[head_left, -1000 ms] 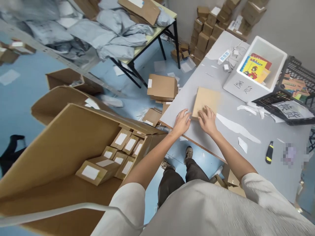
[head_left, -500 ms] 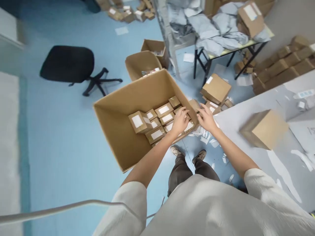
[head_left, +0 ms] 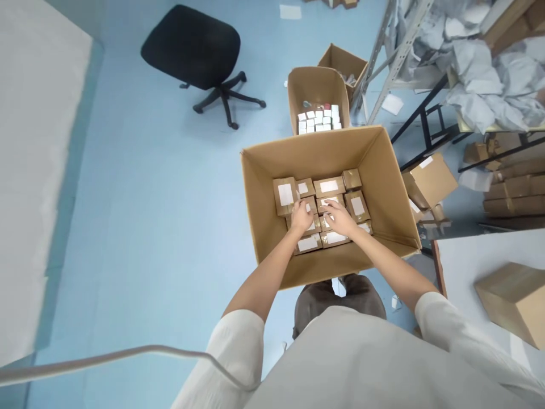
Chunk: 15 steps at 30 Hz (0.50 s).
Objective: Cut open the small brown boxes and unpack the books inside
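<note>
blue floor point(head_left: 170, 227) stretches beside your large carton point(head_left: 315, 154); small labelled boxes point(head_left: 357, 205) lie beneath your right hand point(head_left: 340, 218), fingers spread, and left hand point(head_left: 302, 218), fingers bent, grip impossible to tell.

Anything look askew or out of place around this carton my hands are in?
Inside the carton, the small boxes sit in rough rows, none visibly crushed. Outside, one white sheet lies loose on the blue floor past the black chair, and another sheet near the metal shelf, like dropped litter.
</note>
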Tool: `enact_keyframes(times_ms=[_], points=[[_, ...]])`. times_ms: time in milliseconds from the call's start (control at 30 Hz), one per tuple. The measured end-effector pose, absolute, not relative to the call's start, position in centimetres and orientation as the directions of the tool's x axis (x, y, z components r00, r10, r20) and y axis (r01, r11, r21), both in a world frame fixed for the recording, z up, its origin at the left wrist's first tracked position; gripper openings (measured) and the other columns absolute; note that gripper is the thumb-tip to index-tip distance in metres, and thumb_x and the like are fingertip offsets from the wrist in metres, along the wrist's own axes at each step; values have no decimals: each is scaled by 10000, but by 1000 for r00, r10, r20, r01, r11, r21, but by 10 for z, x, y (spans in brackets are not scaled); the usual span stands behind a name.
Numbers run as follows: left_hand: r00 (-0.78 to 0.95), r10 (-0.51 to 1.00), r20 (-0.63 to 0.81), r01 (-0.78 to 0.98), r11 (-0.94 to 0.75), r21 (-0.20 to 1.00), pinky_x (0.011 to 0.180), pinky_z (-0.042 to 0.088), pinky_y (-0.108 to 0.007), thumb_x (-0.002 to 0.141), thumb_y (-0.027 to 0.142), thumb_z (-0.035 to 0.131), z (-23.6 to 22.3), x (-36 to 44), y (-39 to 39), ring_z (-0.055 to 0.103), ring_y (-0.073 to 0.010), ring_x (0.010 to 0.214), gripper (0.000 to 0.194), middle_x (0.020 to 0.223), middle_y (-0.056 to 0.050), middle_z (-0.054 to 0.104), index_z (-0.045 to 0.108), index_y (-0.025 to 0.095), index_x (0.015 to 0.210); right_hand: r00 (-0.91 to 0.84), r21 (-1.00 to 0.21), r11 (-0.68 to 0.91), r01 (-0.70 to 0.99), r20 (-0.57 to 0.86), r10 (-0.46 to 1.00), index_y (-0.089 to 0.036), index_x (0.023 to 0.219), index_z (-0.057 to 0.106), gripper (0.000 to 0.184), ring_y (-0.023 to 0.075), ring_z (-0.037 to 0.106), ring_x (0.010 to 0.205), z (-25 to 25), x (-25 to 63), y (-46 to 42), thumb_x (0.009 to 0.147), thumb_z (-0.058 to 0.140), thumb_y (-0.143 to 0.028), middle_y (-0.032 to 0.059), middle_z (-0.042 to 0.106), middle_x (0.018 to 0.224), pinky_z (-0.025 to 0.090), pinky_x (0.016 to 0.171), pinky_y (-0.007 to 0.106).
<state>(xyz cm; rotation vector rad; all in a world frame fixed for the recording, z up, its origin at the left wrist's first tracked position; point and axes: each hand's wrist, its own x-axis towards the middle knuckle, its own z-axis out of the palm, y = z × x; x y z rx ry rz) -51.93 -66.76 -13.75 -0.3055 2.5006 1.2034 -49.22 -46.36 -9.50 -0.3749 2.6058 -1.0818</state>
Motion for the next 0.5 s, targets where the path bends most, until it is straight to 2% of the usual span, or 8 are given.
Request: enact_keyframes(times_ms=[133, 233, 333, 400, 500], points=[[-841, -165, -515, -517, 523, 677, 1339, 423, -654, 849, 158, 691, -167, -526, -685, 571, -431, 1555, 447, 1561, -227, 640, 701, 214, 1293, -862, -715, 684, -146, -248, -443, -242, 1474, 780, 468, 337, 623, 1525, -129, -506, -492, 1064, 555, -238, 145, 682, 1607, 488, 1333, 577], [-753, -272, -599, -650, 447, 614, 1347, 427, -622, 853, 123, 674, -191, -528, -694, 573, -417, 1572, 453, 1561, -256, 651, 715, 176, 1301, -798, -704, 694, -151, -328, -506, -208, 1451, 793, 454, 321, 649, 1510, -157, -513, -501, 1057, 568, -203, 159, 672, 1623, 501, 1328, 528], [-734, -325, -597, -678, 394, 620, 1357, 429, -604, 864, 102, 673, -218, -530, -702, 605, -393, 1553, 481, 1532, -227, 697, 731, 190, 1333, -747, -693, 703, -160, -381, -545, -200, 1470, 788, 456, 318, 663, 1502, -191, -522, -508, 1050, 612, -190, 163, 664, 1639, 510, 1322, 496], [-727, -347, -592, -686, 397, 610, 1356, 439, -578, 884, 100, 679, -237, -533, -708, 608, -369, 1556, 524, 1523, -196, 722, 722, 205, 1396, -716, -681, 711, -176, -407, -567, -200, 1482, 783, 466, 316, 676, 1487, -217, -529, -513, 1043, 629, -177, 164, 669, 1635, 521, 1310, 483], [-697, -370, -614, -708, 491, 508, 1350, 451, -494, 915, 109, 706, -265, -539, -715, 582, -336, 1586, 601, 1604, -178, 685, 678, 211, 1507, -670, -666, 715, -212, -434, -602, -184, 1478, 784, 471, 305, 691, 1464, -255, -540, -519, 1043, 605, -151, 161, 694, 1605, 530, 1294, 462]])
